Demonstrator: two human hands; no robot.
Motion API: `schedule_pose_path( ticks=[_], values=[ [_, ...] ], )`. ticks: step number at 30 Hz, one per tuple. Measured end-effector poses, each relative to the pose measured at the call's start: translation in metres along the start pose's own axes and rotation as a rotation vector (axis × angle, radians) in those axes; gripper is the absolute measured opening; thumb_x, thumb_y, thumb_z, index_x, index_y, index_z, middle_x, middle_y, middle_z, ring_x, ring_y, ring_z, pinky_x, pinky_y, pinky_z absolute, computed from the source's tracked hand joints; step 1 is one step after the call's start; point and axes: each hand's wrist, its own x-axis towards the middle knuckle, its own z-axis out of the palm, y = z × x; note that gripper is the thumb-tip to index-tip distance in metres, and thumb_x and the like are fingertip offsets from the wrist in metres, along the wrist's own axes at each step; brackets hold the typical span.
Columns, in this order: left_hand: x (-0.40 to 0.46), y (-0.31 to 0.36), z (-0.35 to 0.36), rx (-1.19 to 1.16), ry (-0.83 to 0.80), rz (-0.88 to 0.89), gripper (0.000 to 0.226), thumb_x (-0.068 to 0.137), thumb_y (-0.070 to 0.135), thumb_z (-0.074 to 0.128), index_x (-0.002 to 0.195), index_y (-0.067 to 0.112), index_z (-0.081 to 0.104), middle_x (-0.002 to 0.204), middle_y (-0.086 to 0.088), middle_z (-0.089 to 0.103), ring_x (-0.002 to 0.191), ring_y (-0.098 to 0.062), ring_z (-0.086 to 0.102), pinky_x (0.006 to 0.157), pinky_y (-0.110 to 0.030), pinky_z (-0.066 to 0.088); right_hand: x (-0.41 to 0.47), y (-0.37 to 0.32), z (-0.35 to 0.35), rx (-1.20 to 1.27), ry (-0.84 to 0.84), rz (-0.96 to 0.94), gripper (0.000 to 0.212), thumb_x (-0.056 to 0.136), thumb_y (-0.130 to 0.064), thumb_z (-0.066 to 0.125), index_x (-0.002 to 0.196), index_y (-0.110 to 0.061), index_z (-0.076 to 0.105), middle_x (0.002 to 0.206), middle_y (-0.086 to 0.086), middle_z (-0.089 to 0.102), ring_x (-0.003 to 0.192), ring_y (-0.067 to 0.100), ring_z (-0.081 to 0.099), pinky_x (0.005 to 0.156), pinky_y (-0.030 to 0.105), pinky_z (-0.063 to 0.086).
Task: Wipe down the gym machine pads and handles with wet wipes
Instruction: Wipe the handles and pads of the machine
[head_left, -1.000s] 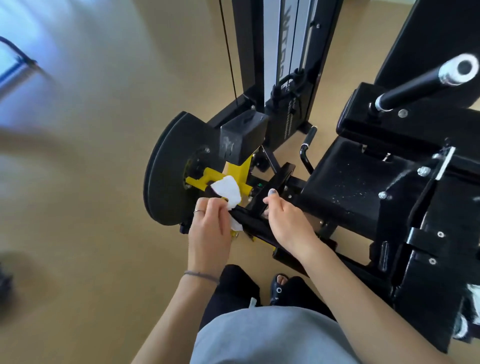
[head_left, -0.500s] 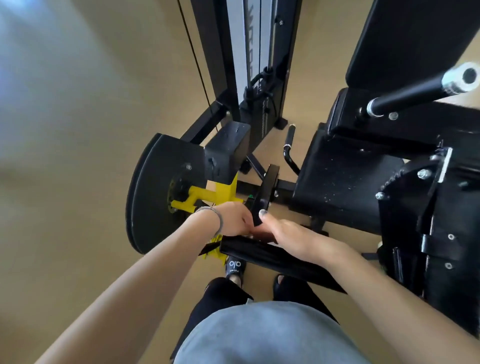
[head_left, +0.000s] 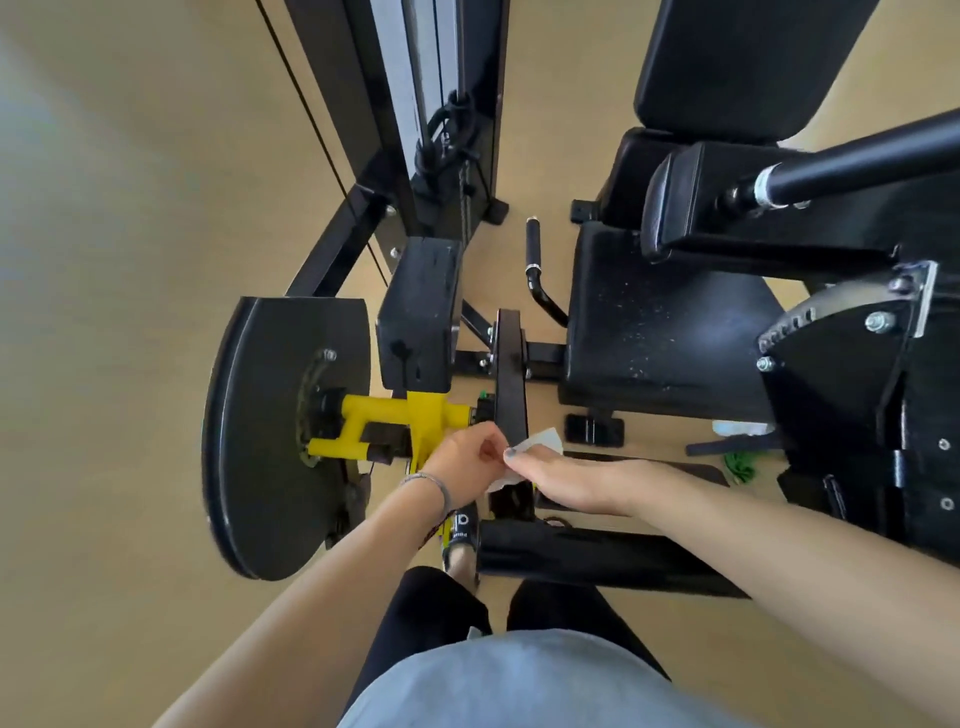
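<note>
Wet wipe (head_left: 540, 441) pinched between left hand (head_left: 467, 457) and right hand (head_left: 566, 480), both closed on it, just beside yellow bracket (head_left: 410, 421). Wipe likely limp, light, tear-prone; bunch middle, grip fold.

**Non-task items in view**

Tan smooth floor (head_left: 130, 260) fills the left side. Small green tangled cord (head_left: 740, 466) lies on the floor at right, near a pale clear plastic packet (head_left: 740, 428). Black sock with white lettering (head_left: 461, 535) shows at lower centre.
</note>
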Motion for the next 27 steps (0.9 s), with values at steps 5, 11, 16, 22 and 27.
schedule_pose_path(
  ticks=[5,11,16,22,27],
  values=[
    [0.001,-0.005,-0.03,0.024,-0.056,-0.001,0.028,0.099,0.009,0.046,0.121,0.023,0.056,0.114,0.004,0.063,0.099,-0.014,0.062,0.09,-0.033,0.054,0.019,0.003,0.005,-0.169,0.069,0.062,0.06,0.095,-0.068,0.032,0.138,-0.026,0.033,0.099,0.008,0.06,0.085,0.025,0.057,0.08,0.042,0.045],
    [-0.021,0.017,-0.075,0.461,0.473,0.727,0.015,0.101,0.015,0.05,0.11,0.014,0.062,0.099,0.001,0.06,0.075,-0.014,0.056,0.064,-0.03,0.052,0.03,0.0,0.002,-0.558,0.02,-0.065,0.057,0.111,-0.046,0.014,0.161,-0.019,0.019,0.17,0.005,-0.003,0.156,0.03,-0.003,0.124,0.045,0.006],
    [0.015,0.037,-0.097,0.711,0.846,0.708,0.023,0.096,0.017,0.055,0.117,0.013,0.065,0.123,-0.008,0.061,0.115,-0.029,0.053,0.106,-0.041,0.037,0.056,0.0,-0.017,-0.507,0.067,-0.02,0.058,0.111,-0.042,0.012,0.163,-0.016,0.006,0.17,0.005,-0.01,0.156,0.024,-0.012,0.124,0.04,0.0],
    [0.052,0.033,-0.088,0.722,0.949,0.685,0.027,0.098,0.018,0.05,0.111,0.017,0.074,0.12,0.001,0.07,0.11,-0.019,0.066,0.109,-0.037,0.042,0.132,-0.003,-0.04,-0.488,0.164,-0.044,0.054,0.112,-0.029,0.02,0.16,-0.005,0.019,0.169,0.018,-0.003,0.155,0.035,-0.007,0.124,0.046,0.002],
    [0.062,0.029,-0.087,0.687,1.059,0.83,0.026,0.091,0.012,0.056,0.104,0.015,0.079,0.115,0.001,0.074,0.108,-0.017,0.07,0.094,-0.039,0.053,0.195,-0.001,-0.063,-0.5,0.288,-0.079,0.052,0.112,-0.026,0.015,0.157,-0.003,0.026,0.167,0.023,0.003,0.154,0.039,-0.002,0.123,0.047,0.001]
  ],
)
